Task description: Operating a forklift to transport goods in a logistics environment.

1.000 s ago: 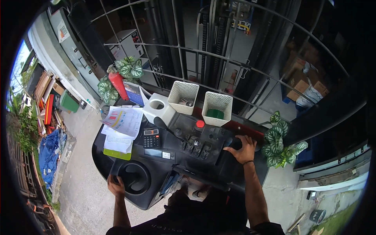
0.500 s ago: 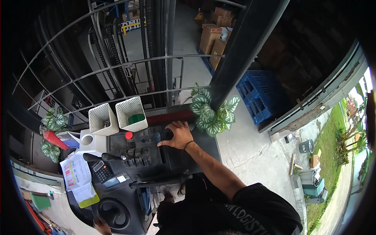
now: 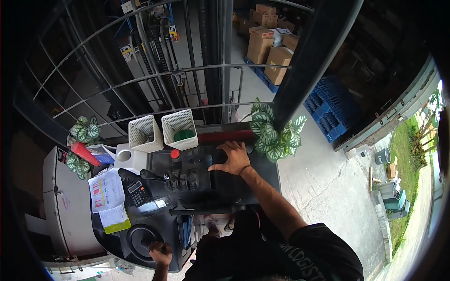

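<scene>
While left hand (image 3: 161, 253) grasps the wheel (image 3: 139, 240) at its right side, right hand (image 3: 234, 158) is unclenched, thumb and fingers spread over the console (image 3: 266, 172), right of the red button (image 3: 175, 153). Wheel sits at console's near-left corner, near papers (image 3: 107, 191).

Free over the floor (image 3: 318, 180) on the right; hemmed in ahead of the right hand (image 3: 234, 159) by baskets (image 3: 186, 144), grille (image 3: 255, 65) and plant (image 3: 276, 138).

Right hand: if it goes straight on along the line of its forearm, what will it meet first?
The right hand would probably meet the red strip at the back of the dark console first; depth is hard to judge here.
</scene>
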Demonstrator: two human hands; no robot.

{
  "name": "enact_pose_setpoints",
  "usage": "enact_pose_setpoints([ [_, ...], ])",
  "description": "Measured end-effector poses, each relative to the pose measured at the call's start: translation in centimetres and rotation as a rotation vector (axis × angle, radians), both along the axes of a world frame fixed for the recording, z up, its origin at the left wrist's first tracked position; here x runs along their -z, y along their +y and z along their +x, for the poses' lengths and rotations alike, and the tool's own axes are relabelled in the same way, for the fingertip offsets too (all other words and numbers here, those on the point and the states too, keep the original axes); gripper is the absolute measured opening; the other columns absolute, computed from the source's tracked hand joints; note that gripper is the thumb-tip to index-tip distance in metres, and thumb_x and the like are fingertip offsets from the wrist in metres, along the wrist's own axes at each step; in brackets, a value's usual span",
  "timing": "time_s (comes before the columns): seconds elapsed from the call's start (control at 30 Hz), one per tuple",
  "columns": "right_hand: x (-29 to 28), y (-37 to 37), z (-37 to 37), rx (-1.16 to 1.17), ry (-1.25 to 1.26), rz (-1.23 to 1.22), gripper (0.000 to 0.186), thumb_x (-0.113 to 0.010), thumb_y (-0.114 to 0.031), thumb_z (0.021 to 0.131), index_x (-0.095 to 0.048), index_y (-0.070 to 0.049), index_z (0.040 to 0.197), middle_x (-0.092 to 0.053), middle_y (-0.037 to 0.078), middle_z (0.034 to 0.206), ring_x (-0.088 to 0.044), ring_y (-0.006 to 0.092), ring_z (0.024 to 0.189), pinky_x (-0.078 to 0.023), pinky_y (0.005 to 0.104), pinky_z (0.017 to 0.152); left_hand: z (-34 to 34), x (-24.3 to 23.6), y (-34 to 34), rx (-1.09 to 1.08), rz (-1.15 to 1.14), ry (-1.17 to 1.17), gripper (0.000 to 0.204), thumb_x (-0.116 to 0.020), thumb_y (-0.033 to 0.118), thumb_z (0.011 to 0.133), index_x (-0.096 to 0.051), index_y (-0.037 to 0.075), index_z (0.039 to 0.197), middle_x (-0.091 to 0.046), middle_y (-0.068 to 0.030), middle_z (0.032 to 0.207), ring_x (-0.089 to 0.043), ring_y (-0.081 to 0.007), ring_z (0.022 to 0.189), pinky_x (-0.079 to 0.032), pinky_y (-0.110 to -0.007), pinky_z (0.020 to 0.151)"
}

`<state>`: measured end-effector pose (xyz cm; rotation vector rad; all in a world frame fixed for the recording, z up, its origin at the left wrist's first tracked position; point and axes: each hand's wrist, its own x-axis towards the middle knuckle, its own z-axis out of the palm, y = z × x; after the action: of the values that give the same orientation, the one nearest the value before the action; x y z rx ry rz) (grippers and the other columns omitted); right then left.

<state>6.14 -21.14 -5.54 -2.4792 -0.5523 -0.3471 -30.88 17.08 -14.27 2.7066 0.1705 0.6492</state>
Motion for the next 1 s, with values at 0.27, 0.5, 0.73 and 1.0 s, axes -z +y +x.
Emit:
enact_pose_setpoints([
  [0.27,1.0,1.2,-1.4,-0.060,0.026,0.020,0.083,-0.082,-0.077,0.062,-0.073,-0.015,0.116,-0.066,0.005,0.126,-0.053,0.0314,0.128,-0.035,0.0536,0.113,3.8,-1.1,-0.5,-0.150,0.007,0.062,0.033,-0.071,0.017,0.082,-0.050,0.007,0.059,-0.052,-0.0143,0.063,-0.055,-0.0386,0.063,-0.041,-0.051,0.062],
  [0.5,0.3,2.9,-3.2,-0.055,0.022,0.014,0.079,-0.086,-0.071,0.061,-0.073,-0.015,0.115,-0.064,0.007,0.127,-0.054,0.0327,0.126,-0.038,0.0550,0.109,10.1,-1.0,5.9,-0.732,-0.069,-0.046,0.040,-0.069,0.033,0.091,-0.063,0.002,0.067,-0.068,-0.0189,0.071,-0.066,-0.0426,0.067,-0.046,-0.054,0.061],
  [0.73,0.9,5.4,-5.3,-0.049,-0.077,-0.012,0.085,-0.087,-0.070,0.061,-0.068,-0.013,0.121,-0.062,0.010,0.129,-0.054,0.0349,0.126,-0.038,0.0546,0.108,4.7,-0.1,4.3,-0.574,-0.133,0.042,0.037,-0.069,0.031,0.091,-0.062,0.005,0.066,-0.072,-0.0193,0.085,-0.069,-0.0430,0.082,-0.052,-0.051,0.076],
  [1.0,0.5,5.4,-5.6,0.042,-0.038,-0.028,0.102,-0.081,-0.078,0.063,-0.060,-0.012,0.137,-0.057,0.015,0.142,-0.047,0.0365,0.139,-0.033,0.0557,0.115,-4.0,-3.3,17.7,-0.562,0.025,0.006,0.037,-0.072,0.020,0.090,-0.059,0.007,0.058,-0.066,-0.0182,0.066,-0.067,-0.0372,0.063,-0.050,-0.050,0.058],
])
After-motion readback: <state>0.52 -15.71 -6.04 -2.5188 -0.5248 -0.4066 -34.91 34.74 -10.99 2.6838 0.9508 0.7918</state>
